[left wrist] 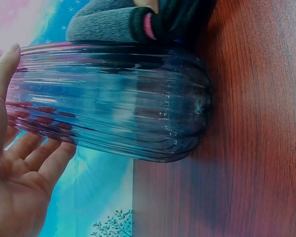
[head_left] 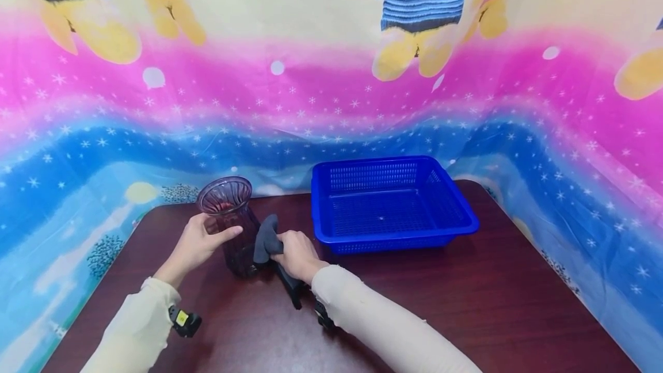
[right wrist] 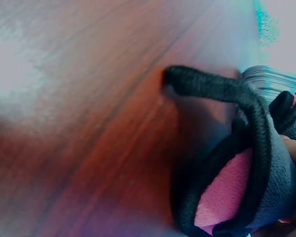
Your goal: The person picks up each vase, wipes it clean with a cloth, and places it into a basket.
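A purple-tinted, ribbed glass vase [head_left: 239,249] with a flared rim stands at the left of the table. My left hand [head_left: 194,244] holds it below the rim, thumb on the near side and fingers around the back. My right hand [head_left: 297,255] grips a folded dark grey cloth [head_left: 266,242] against the right side of the vase. In the left wrist view the cloth [left wrist: 106,23] lies along the glass. The right wrist view shows its black edging and pink inner face [right wrist: 226,190], with a loose end hanging out. The right fingers are mostly hidden by the cloth.
A blue plastic basket [head_left: 393,240] with perforated walls stands on the brown wooden table [head_left: 466,304], right of the vase. Behind the table hangs a printed curtain [head_left: 321,96]. Small black wrist devices [head_left: 185,321] are worn on both sleeves.
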Demonstrator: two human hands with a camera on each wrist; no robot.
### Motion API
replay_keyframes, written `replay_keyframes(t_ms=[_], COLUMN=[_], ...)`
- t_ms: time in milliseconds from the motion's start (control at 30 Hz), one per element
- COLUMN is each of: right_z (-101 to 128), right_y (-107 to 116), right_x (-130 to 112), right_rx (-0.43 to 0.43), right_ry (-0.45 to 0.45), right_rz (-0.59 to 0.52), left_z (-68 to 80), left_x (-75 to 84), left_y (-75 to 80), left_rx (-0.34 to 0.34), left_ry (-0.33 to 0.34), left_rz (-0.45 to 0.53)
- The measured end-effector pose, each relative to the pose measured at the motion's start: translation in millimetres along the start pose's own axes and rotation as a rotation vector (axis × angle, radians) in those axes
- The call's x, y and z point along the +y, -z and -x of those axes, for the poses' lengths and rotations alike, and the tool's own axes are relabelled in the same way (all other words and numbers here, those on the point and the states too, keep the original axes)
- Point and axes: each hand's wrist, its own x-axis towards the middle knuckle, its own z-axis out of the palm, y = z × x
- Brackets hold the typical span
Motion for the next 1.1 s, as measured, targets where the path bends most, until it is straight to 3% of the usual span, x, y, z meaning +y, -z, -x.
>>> replay_keyframes(t_ms=[633, 1100], right_z=[1, -1], right_y=[-13, -9], right_x=[12, 9], right_rx=[-0.039, -0.030], right_ry=[-0.031, -0.018], right_rz=[0.020, -0.002], left_z=[0.5, 0.5], left_x=[0.2, 0.0], left_y=[-0.4, -0.3], left_rx=[-0.004, -0.014], left_ry=[0.004, 0.027], left_rz=[0.024, 0.049])
